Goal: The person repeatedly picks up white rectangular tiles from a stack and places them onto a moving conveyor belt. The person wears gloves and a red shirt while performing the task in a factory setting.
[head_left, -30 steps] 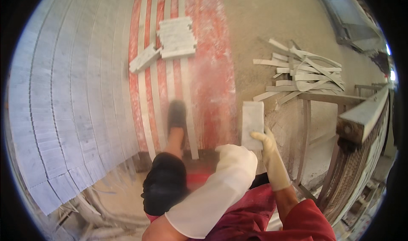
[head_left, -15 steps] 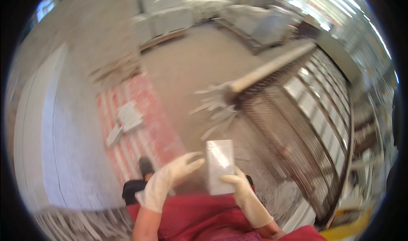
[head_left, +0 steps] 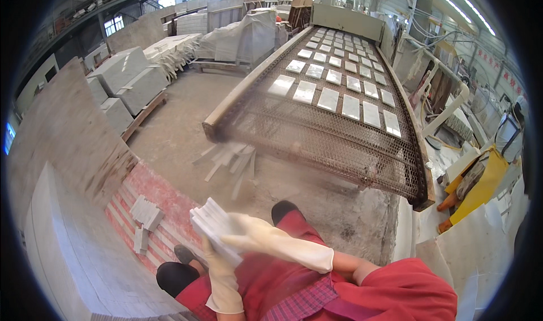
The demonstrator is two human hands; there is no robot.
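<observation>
Tile bundle between two gloves: keep those edges flush

So the thing being handled is a small bundle of pale stone tiles (head_left: 210, 218), tilted with its top end leaning left, held over the red apron (head_left: 263, 273). Both hands are together on it: the left gloved hand (head_left: 219, 264) is wrapped round the lower left side, and the right gloved hand (head_left: 251, 236) lies against the right side. It's blurry there, so I can't tell whether the right one is gripping or just steadying.

My two cents on doing this bit well: let the left take the weight low down and use the right as a flat wall, so the tiles can't fan out. Top ends look a bit stepped to me, so a gentle squeeze from both sides should square them up. Don't pinch the corners, thin stone probably chips. Palms beat fingertips.

Also watch your footing: loose pale strips (head_left: 229, 160) lie near the mesh conveyor (head_left: 271, 134).
</observation>
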